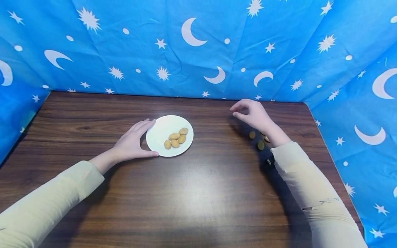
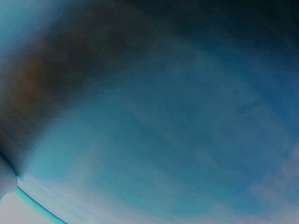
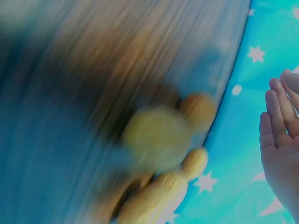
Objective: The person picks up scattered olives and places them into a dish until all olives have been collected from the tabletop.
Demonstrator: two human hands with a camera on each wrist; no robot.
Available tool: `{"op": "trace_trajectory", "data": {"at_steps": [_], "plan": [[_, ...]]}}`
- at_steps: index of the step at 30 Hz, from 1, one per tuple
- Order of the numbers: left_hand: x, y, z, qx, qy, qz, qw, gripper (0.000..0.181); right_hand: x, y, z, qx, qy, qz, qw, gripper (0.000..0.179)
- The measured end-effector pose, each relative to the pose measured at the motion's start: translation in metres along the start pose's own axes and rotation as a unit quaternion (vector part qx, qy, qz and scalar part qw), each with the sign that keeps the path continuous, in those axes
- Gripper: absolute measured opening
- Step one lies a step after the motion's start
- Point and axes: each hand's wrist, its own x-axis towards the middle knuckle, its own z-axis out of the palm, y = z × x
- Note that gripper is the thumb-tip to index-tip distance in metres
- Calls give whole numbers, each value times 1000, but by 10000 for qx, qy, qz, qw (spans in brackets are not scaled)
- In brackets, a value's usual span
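Observation:
A round white plate [image 1: 158, 132] lies left of the table's middle and bears several small tan oval pieces [image 1: 175, 136], like nuts or tiny potatoes. Around its left side my left hand [image 1: 131, 141] spans wide, fingertips at the upper rim and thumb at the lower rim. At the right, my right hand [image 1: 252, 113] hovers above the table with fingers loosely bent; no object shows in it. Beneath its wrist lie more oval pieces [image 1: 261, 145], partly hidden by the forearm. The right wrist view shows blurred yellowish pieces [image 3: 159, 137] and fairly straight fingers. The left wrist view is mostly blur.
The dark wood-grain table [image 1: 198, 186] is bordered at the back and sides by a blue cloth [image 1: 198, 55] with white moons and stars. A small dark device [image 1: 270, 162] is partly visible below the right sleeve cuff.

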Motion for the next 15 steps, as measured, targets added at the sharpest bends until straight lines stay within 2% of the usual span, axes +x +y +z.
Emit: {"op": "trace_trajectory", "data": {"at_steps": [5,10,15], "plan": [[0,-1,-1,29,-10,-24,10000,119,-7,18,-13,-192,61,236,9995,21],[1,1,-1,-3,-22,-11,10000,119,-14,32,-24,-60,166,634,9978,22],[1,1,-1,-15,-38,-22,10000,119,-19,44,-34,-210,184,798,9964,22]]}}
